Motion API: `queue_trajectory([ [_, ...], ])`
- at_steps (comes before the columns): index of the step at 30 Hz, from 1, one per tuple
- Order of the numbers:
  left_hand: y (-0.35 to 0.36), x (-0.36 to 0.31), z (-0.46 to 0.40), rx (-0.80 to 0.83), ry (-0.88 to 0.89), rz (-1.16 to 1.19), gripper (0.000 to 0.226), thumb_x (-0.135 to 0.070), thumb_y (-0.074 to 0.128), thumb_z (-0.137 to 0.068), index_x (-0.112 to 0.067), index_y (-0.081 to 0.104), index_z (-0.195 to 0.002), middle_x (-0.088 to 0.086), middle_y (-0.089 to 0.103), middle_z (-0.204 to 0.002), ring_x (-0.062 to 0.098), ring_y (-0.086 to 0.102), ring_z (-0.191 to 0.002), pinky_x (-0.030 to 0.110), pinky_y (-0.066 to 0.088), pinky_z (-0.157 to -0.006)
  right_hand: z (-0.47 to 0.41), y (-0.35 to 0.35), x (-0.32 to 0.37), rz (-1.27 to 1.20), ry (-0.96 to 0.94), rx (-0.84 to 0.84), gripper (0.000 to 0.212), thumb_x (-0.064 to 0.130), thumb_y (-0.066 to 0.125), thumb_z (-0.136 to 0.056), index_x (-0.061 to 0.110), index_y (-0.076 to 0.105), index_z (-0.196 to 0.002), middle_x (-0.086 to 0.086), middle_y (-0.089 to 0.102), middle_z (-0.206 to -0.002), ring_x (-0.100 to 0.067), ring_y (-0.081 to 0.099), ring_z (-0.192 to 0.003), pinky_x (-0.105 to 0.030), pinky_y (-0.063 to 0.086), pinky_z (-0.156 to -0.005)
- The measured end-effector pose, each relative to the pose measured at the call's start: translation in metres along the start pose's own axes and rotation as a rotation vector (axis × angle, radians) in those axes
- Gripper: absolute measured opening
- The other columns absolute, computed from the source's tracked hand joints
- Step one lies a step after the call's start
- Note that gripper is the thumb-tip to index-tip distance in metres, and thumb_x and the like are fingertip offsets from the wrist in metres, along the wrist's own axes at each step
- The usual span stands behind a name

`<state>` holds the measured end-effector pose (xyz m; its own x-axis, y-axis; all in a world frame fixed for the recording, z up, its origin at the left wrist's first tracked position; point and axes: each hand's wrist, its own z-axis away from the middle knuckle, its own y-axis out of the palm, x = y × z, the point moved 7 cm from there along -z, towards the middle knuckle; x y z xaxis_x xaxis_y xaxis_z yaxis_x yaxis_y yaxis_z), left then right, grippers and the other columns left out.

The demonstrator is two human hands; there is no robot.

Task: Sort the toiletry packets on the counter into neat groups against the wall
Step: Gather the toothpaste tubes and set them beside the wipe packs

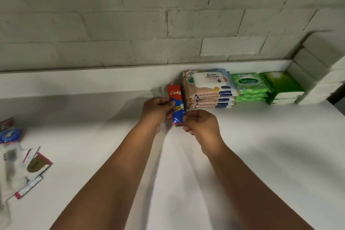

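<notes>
A red and blue toothpaste box is held over the white counter, just left of the wipes. My left hand grips its left side with thumb on top. My right hand pinches its lower right edge. Against the wall sits a stack of peach and blue wet-wipe packs, then a stack of green wipe packs, then green and white packs in the corner.
Loose packets lie at the counter's left edge: a blue and red one, clear sachets and a red card with a gold oval. A painted brick wall runs behind; white blocks fill the right corner.
</notes>
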<state>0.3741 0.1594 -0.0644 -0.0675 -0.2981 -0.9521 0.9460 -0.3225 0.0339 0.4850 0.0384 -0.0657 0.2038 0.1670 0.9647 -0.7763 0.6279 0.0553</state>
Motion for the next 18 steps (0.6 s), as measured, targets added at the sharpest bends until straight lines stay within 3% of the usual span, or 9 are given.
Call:
queue_trajectory([
  [4,0.000,-0.003,-0.023,-0.077,0.015,-0.062,0.016,-0.006,0.071,-0.081,-0.006,0.063,-0.095,0.002,0.064,-0.075,0.010,0.062,-0.059,0.016,0.052,-0.049,-0.020,-0.006,-0.007,0.210,-0.093,-0.056,0.012,0.012,0.065,-0.080,0.010,0.067,-0.092,-0.011,0.071,-0.082,-0.018,0.060,-0.060,-0.023,0.046,-0.053],
  [6,0.002,-0.003,-0.033,-0.091,0.026,-0.118,0.015,-0.007,0.073,-0.080,-0.007,0.063,-0.092,0.002,0.063,-0.074,0.012,0.061,-0.060,0.017,0.054,-0.053,-0.024,-0.011,-0.007,0.440,-0.222,-0.111,0.010,0.021,0.062,-0.078,0.017,0.068,-0.085,-0.003,0.069,-0.076,-0.019,0.061,-0.067,-0.028,0.049,-0.063],
  [9,0.006,-0.001,-0.043,-0.100,0.062,-0.177,0.013,-0.008,0.076,-0.077,-0.011,0.063,-0.082,0.002,0.064,-0.072,0.009,0.062,-0.052,0.025,0.056,-0.061,-0.020,-0.016,0.002,0.709,-0.465,-0.223,0.005,0.014,0.063,-0.082,0.015,0.068,-0.080,-0.004,0.067,-0.075,-0.023,0.059,-0.070,-0.030,0.047,-0.065],
  [12,0.009,0.001,-0.046,-0.133,0.104,-0.229,0.016,-0.011,0.077,-0.076,-0.016,0.062,-0.077,0.003,0.066,-0.074,0.009,0.064,-0.053,0.031,0.058,-0.065,-0.010,-0.013,0.012,0.906,-0.680,-0.318,0.015,0.007,0.071,-0.073,0.015,0.072,-0.086,-0.005,0.070,-0.084,-0.027,0.059,-0.075,-0.029,0.043,-0.070],
  [18,0.011,-0.004,-0.045,-0.155,0.165,-0.316,0.016,-0.012,0.077,-0.076,-0.017,0.062,-0.075,0.009,0.067,-0.077,0.025,0.069,-0.070,0.044,0.059,-0.072,-0.010,-0.015,0.003,1.067,-0.608,-0.383,0.022,0.021,0.068,-0.077,0.026,0.069,-0.098,-0.001,0.066,-0.100,-0.030,0.054,-0.094,-0.035,0.039,-0.074],
])
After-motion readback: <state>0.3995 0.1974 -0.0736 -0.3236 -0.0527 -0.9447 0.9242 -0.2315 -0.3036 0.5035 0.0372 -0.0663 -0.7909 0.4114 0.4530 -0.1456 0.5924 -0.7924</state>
